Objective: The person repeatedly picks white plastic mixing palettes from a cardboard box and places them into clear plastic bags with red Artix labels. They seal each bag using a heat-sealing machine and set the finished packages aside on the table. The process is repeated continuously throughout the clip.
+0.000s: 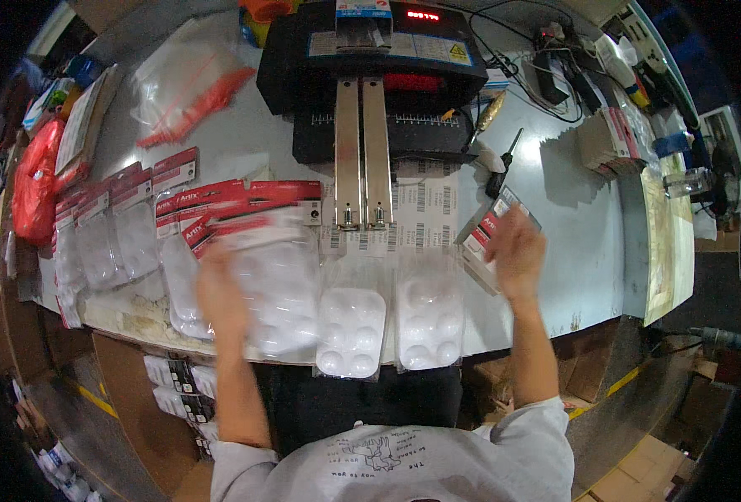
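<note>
Left hand [220,297] lies on a blurred clear blister pack with red header card [266,251] near the worktop's [571,226] front edge; finger state can't tell. Right hand [517,251] grips a small stack of red-and-white cards [489,227] toward the right. Two more clear six-cup blister trays [352,330] overhang the front edge below the black sealing machine [370,58].

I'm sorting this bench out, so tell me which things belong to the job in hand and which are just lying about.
In hand:
left hand on a red-topped blister pack
right hand at a stack of small cards
two white blister trays
black machine

Lying about:
screwdriver
red bag
cables
</note>
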`<state>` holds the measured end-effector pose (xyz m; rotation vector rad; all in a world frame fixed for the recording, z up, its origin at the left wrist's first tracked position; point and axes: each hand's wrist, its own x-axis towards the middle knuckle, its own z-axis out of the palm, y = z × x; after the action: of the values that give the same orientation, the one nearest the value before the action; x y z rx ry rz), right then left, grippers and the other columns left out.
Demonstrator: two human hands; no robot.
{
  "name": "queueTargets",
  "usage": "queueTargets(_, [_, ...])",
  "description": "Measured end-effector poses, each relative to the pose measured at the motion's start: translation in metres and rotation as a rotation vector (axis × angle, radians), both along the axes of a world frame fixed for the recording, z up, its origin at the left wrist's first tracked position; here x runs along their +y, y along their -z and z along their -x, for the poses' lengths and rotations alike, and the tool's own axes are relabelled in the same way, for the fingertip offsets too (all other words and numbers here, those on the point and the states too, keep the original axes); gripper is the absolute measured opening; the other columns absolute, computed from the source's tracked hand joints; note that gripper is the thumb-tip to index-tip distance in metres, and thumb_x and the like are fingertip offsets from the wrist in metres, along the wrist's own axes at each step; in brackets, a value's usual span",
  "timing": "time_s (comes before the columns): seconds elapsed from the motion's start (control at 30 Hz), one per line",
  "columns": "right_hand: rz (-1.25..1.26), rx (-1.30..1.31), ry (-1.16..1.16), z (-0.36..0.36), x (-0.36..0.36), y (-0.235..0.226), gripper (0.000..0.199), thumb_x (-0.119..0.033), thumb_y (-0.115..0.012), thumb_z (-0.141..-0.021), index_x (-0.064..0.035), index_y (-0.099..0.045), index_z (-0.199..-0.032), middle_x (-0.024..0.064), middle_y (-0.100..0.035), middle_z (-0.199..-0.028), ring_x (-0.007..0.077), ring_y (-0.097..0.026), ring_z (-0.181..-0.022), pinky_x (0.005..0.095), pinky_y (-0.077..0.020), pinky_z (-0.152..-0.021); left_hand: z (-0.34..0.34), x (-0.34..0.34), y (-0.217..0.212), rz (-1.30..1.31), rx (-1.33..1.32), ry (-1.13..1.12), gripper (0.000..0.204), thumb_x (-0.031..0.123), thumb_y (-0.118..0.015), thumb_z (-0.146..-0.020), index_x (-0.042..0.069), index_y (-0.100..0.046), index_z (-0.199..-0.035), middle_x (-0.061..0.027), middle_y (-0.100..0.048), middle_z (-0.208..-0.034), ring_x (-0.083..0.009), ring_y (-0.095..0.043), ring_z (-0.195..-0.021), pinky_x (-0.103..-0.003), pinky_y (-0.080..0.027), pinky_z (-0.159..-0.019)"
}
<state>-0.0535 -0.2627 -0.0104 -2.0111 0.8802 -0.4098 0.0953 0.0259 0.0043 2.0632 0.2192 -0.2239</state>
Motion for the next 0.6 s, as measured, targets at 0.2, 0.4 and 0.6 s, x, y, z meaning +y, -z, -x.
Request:
queueTargets(0.2, [0.676, 0.342, -0.151, 0.039, -0.042, 0.036, 0.073, -0.039, -0.068, -0.076, 0.0009, -0.035, -0.127, 0.0196, -0.04, -0.128, 0.029, -0.039, -0.118, 0.0413, -0.0311, -0.09, 0.006, 0.03, 0.013, -0.865, -0.705, 0.632, 0.054, 0.031, -0.067, -0.074, 0.007, -0.052, -0.12, -0.0146, -0.042, -0.132, -0.0307, -0.037, -0.124, -0.048, -0.029, -0.096])
queueTargets(0.4, [0.449, 0.43, -0.21, 0.045, -0.049, 0.038, 0.11, -0.048, -0.079, -0.055, -0.0033, -0.024, -0.139, 0.0178, -0.026, -0.144, 0.0279, -0.023, -0.135, 0.047, -0.0185, -0.101, -0.024, 0.055, 0.006, -1.045, -0.532, 0.934, 0.059, 0.035, -0.068, -0.069, 0.028, -0.051, -0.125, 0.0011, -0.031, -0.143, -0.0272, -0.019, -0.136, -0.05, -0.019, -0.105])
queueTargets(0.6, [0.458, 0.454, -0.161, 0.04, -0.047, 0.029, 0.109, -0.045, -0.082, -0.049, -0.0065, -0.03, -0.137, 0.0157, -0.039, -0.138, 0.0265, -0.033, -0.13, 0.0426, -0.0252, -0.095, 0.01, 0.04, 0.025, -0.495, -0.556, 0.708, 0.036, 0.028, -0.07, -0.072, 0.011, -0.06, -0.101, -0.0116, -0.05, -0.119, -0.0307, -0.045, -0.111, -0.049, -0.027, -0.095])
